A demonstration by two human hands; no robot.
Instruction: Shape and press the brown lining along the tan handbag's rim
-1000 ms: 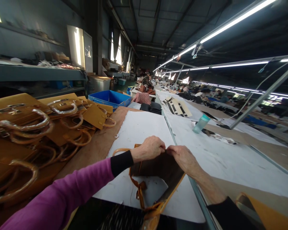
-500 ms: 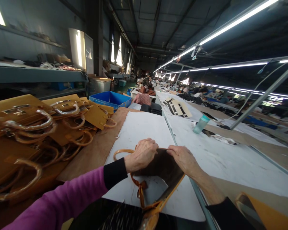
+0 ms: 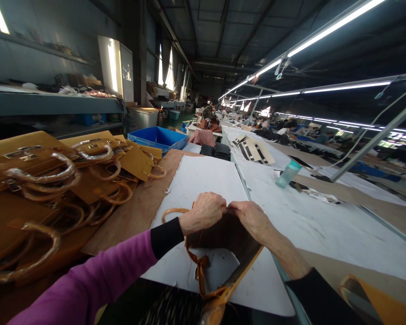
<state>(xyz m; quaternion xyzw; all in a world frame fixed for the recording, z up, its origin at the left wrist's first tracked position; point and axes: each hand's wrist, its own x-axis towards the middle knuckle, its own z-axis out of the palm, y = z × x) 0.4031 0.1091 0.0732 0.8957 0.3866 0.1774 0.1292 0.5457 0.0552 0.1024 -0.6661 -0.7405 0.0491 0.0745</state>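
A tan handbag (image 3: 245,271) with a dark brown inside stands open before me over a white sheet. My left hand (image 3: 205,211) is closed on its far top edge. Right beside it, my right hand (image 3: 252,220) pinches the same edge, thumb and fingers together. The two hands nearly touch. A curved handle (image 3: 172,211) sticks out to the left of my left wrist. Tan straps (image 3: 199,266) hang along the near side of the opening. My fingers hide the part of the edge they grip.
Several tan handbags (image 3: 30,155) with wrapped handles are piled at left. Behind them is a blue bin (image 3: 157,137). A teal bottle (image 3: 288,174) stands on the right-hand table, near striped pieces (image 3: 255,149). Another tan piece (image 3: 375,293) lies at lower right.
My right hand has moved left along the bag's edge, closing the gap to my left hand. The view has shifted slightly.
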